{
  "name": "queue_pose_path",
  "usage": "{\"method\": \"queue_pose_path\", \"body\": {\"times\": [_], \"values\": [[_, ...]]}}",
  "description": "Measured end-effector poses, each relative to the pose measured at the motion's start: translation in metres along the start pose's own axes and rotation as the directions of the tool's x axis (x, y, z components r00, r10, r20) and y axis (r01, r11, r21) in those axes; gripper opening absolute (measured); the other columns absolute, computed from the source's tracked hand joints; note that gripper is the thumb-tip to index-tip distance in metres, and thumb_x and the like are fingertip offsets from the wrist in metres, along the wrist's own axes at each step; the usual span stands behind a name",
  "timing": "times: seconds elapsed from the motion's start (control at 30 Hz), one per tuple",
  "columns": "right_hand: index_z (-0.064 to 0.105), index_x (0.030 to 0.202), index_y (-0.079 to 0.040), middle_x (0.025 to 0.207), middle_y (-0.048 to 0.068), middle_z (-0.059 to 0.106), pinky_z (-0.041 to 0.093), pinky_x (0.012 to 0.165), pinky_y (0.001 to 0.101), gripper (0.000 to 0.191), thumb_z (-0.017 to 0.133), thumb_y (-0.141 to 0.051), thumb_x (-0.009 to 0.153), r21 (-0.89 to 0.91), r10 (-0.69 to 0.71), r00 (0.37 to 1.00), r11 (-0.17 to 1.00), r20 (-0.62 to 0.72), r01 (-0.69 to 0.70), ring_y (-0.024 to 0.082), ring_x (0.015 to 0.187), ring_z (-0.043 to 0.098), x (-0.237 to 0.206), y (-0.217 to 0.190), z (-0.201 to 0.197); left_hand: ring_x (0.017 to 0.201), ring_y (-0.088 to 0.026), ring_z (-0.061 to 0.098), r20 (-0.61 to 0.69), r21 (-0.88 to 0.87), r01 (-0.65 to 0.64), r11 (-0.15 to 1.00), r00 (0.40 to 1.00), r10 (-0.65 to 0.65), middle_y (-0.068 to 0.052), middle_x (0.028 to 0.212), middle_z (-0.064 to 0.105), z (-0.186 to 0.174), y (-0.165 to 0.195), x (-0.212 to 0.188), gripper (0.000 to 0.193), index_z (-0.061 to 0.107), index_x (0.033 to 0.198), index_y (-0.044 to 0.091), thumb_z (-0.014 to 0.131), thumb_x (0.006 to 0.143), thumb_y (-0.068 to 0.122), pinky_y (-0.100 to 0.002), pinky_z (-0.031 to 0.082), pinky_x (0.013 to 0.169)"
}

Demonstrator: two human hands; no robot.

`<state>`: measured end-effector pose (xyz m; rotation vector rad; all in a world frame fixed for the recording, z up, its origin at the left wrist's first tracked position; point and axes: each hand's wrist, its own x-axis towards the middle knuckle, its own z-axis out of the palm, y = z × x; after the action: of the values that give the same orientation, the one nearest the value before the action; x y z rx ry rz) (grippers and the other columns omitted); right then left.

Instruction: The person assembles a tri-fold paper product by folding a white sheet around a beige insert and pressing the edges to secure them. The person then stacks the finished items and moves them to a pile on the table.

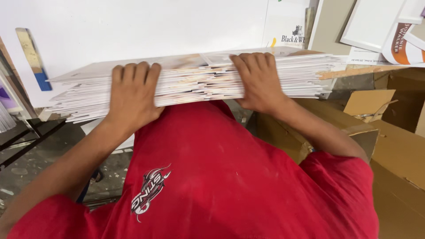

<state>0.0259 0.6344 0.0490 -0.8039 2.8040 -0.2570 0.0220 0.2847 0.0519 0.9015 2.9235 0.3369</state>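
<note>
White card, stacked thick, is what I have in both hands: a wide pile of flat white printed cardboard sheets (195, 82), held level against my red cotton shirt (212, 177); its near edge sits just above the shirt's chest, its far edge close to the large white board (133, 26) that stands behind it. My left hand (133, 95) grips the left part of the pile's near edge, fingers curled over the top sheet and closed down on it; my right hand (259, 79) does the same toward the right; the thumbs are hidden below, so I cannot tell how they lie. The sheets fan unevenly at the pile's left end; in my judgement, I should squeeze evenly, keep the pile level and square the loose edges. Brown corrugated cartons (389, 150) lie below the pile's right end.
</note>
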Motion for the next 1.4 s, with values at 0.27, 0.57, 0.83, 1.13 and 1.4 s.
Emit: {"method": "queue_pose_path", "body": {"times": [0.27, 0.57, 0.83, 1.13, 1.4], "values": [[0.051, 0.138, 0.002, 0.117, 0.018, 0.059, 0.041, 0.103, 0.0458, 0.099, 0.089, -0.022, 0.049, -0.078, 0.120, 0.969, 0.991, 0.214, -0.106, 0.035, 0.108, 0.057, -0.019, 0.021, -0.009, 0.097, -0.032, 0.058, 0.190, 0.051, 0.084, 0.995, 0.977, -0.092, -0.016, 0.102, 0.060, -0.028, -0.026, -0.020, 0.072, 0.063, 0.119, 0.003, 0.082, 0.051, 0.020, -0.044, 0.046, 0.091], [0.058, 0.131, -0.004, 0.109, 0.014, 0.062, 0.043, 0.095, 0.0455, 0.068, 0.083, -0.022, 0.070, -0.155, 0.087, 0.995, 0.985, 0.042, -0.080, 0.034, 0.102, 0.058, -0.039, 0.025, -0.022, 0.088, -0.026, 0.061, 0.171, 0.167, -0.055, 0.984, 0.985, 0.026, -0.011, 0.096, 0.063, -0.014, -0.043, -0.031, 0.067, 0.064, 0.120, 0.003, 0.082, 0.058, 0.021, -0.038, 0.046, 0.082], [0.055, 0.136, -0.003, 0.120, 0.015, 0.058, 0.037, 0.100, 0.0500, 0.078, 0.086, -0.024, 0.067, -0.013, 0.098, 0.994, 0.995, 0.050, -0.098, 0.036, 0.110, 0.052, -0.045, 0.011, -0.003, 0.098, -0.031, 0.055, 0.083, 0.072, -0.065, 0.995, 0.995, 0.059, -0.017, 0.103, 0.059, -0.004, -0.040, -0.036, 0.075, 0.063, 0.131, -0.001, 0.081, 0.061, 0.022, -0.043, 0.041, 0.089], [0.035, 0.146, 0.008, 0.140, 0.030, 0.043, 0.030, 0.104, 0.0622, 0.127, 0.097, -0.050, 0.052, -0.043, -0.064, 0.993, 0.997, 0.100, 0.068, 0.046, 0.125, 0.043, 0.022, -0.056, 0.001, 0.113, -0.037, 0.055, 0.020, 0.022, -0.038, 0.999, 0.999, 0.038, -0.022, 0.117, 0.058, 0.042, -0.056, -0.036, 0.102, 0.059, 0.138, -0.001, 0.086, 0.045, 0.030, -0.053, 0.038, 0.100], [0.037, 0.149, 0.005, 0.137, 0.020, 0.048, 0.036, 0.105, 0.0499, 0.106, 0.089, -0.024, 0.061, -0.001, -0.034, 0.992, 0.999, 0.124, 0.034, 0.037, 0.119, 0.047, 0.132, -0.174, 0.041, 0.133, -0.042, 0.045, -0.208, -0.266, -0.010, 0.964, 0.977, -0.048, -0.024, 0.140, 0.055, -0.022, -0.082, -0.071, 0.102, 0.055, 0.147, 0.007, 0.091, 0.063, 0.050, -0.059, 0.031, 0.114]]}}
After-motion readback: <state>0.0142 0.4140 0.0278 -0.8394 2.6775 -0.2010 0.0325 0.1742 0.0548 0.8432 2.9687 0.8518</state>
